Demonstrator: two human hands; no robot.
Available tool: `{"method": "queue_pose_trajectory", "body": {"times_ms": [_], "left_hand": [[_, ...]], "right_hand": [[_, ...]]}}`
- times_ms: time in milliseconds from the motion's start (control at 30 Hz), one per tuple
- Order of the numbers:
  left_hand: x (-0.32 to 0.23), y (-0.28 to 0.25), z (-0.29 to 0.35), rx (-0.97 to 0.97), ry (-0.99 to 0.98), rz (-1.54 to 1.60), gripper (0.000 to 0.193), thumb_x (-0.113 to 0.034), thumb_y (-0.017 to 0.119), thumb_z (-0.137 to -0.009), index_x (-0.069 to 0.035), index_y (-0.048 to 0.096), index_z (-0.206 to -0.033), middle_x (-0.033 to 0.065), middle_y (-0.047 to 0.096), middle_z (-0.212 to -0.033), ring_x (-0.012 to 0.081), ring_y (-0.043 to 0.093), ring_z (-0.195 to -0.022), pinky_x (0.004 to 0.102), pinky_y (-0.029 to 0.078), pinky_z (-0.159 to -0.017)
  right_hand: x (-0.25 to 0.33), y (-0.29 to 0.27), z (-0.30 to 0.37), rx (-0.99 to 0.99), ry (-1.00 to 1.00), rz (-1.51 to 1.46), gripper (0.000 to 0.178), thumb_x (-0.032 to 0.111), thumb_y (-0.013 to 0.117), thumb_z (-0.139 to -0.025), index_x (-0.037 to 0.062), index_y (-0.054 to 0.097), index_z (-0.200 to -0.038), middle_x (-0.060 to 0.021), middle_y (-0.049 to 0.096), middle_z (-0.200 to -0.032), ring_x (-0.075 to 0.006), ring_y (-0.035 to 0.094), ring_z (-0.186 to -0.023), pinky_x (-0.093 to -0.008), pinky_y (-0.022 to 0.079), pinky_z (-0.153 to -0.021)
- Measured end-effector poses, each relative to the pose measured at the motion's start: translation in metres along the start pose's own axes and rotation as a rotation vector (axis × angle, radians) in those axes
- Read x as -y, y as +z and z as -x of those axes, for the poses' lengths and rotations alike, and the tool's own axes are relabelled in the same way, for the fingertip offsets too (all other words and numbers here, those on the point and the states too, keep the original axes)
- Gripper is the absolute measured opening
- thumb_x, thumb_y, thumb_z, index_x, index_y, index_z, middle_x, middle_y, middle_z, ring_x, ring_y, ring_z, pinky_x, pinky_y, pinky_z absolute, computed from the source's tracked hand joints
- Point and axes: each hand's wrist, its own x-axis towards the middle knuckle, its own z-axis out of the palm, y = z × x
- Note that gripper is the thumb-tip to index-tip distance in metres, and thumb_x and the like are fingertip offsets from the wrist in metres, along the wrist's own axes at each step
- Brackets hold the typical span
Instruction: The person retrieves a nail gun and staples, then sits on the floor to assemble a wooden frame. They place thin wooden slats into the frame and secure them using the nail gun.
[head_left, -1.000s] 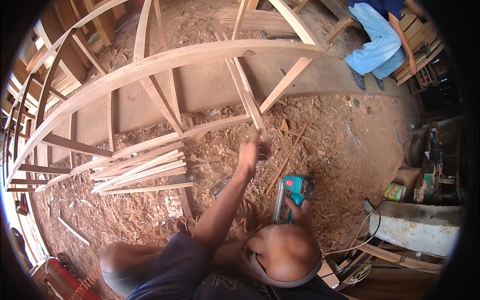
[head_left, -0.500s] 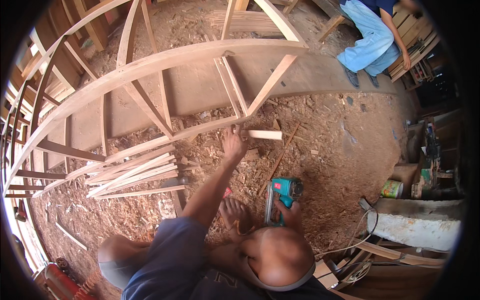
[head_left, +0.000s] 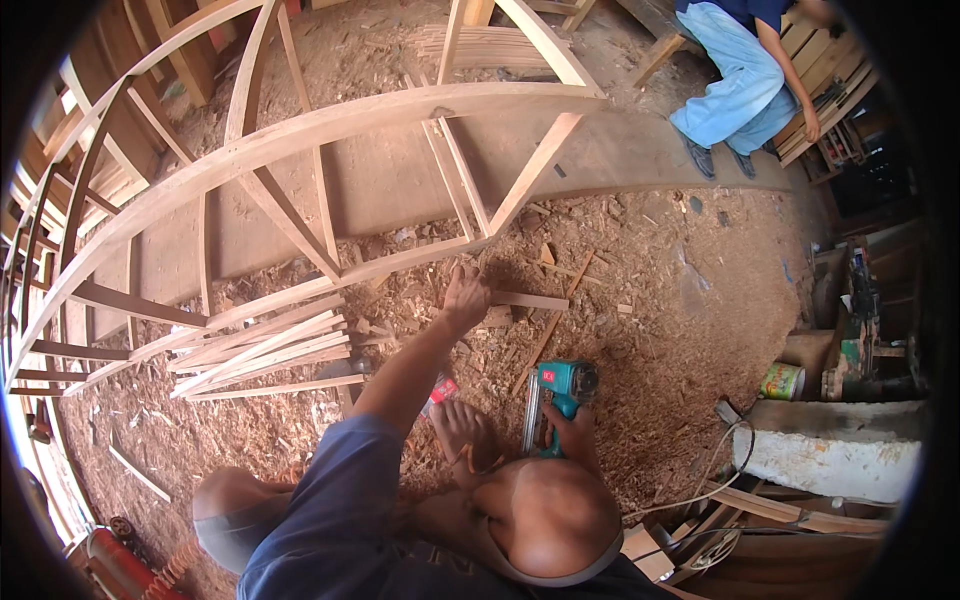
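Note:
My left hand [head_left: 466, 299] reaches forward, closed on one end of a short wooden strip [head_left: 532, 300] that sticks out to its right. Just beyond the fingers runs the lower rail of a large curved wooden frame [head_left: 415, 255]; I see a small gap between hand and rail. Close to my right knee, my right hand [head_left: 573, 432] is wrapped round the grip of a teal nail gun [head_left: 562, 385]. The gun stands with its long silver magazine on the left side. My right forearm is mostly hidden behind the knee.
A pile of thin wooden strips [head_left: 270, 350] lies left of my arm on the shaving-strewn floor. A cable [head_left: 745, 450] curls beside a white block [head_left: 835, 450] at right. Another person [head_left: 735, 80] sits at the far right. A red machine [head_left: 125, 565] stands lower left.
My left hand has drawn back slightly from the frame's rail, and the wooden strip has dropped and tilted. The nail gun has shifted a little to the left.

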Motion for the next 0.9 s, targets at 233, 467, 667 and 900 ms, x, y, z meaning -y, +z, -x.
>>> {"method": "queue_pose_trajectory", "body": {"times_ms": [233,467,667,900], "left_hand": [[0.003,-0.096,0.042,0.359,-0.023,0.647,0.012,-0.018,0.058,-0.098,-0.008,0.056,-0.103,0.0090,0.065,-0.094,0.0253,0.066,-0.085,0.0468,0.053,-0.087],[0.074,-0.145,0.128,0.342,-0.209,1.673,0.034,-0.013,0.067,-0.093,-0.007,0.061,-0.126,0.0077,0.072,-0.103,0.0164,0.065,-0.090,0.0329,0.056,-0.082],[0.037,-0.086,0.095,-0.276,-0.588,1.777,0.022,-0.022,0.062,-0.100,-0.002,0.066,-0.107,0.0097,0.066,-0.099,0.0123,0.062,-0.083,0.0247,0.050,-0.065],[0.019,-0.062,0.028,-0.511,-0.897,1.295,0.063,-0.045,0.071,-0.093,0.008,0.050,-0.121,0.0155,0.071,-0.087,0.0179,0.068,-0.064,0.0318,0.053,-0.052]], "right_hand": [[-0.016,-0.002,0.001,-0.023,-0.026,0.044,0.029,0.021,0.074,-0.090,0.0055,0.057,-0.072,-0.0031,0.055,-0.056,-0.0144,0.054,-0.043,-0.0326,0.041,-0.041],[-0.025,-0.012,-0.014,-0.077,0.033,-0.029,0.025,0.019,0.072,-0.091,0.0022,0.061,-0.076,-0.0034,0.056,-0.057,-0.0155,0.055,-0.043,-0.0332,0.042,-0.041],[-0.031,-0.014,-0.023,-0.097,0.070,0.059,0.030,0.018,0.070,-0.092,0.0001,0.061,-0.070,-0.0049,0.057,-0.055,-0.0173,0.057,-0.042,-0.0344,0.043,-0.040],[-0.035,-0.015,-0.025,-0.074,0.034,0.045,0.032,0.020,0.071,-0.091,0.0007,0.062,-0.067,-0.0059,0.058,-0.052,-0.0185,0.057,-0.041,-0.0358,0.044,-0.042]]}}
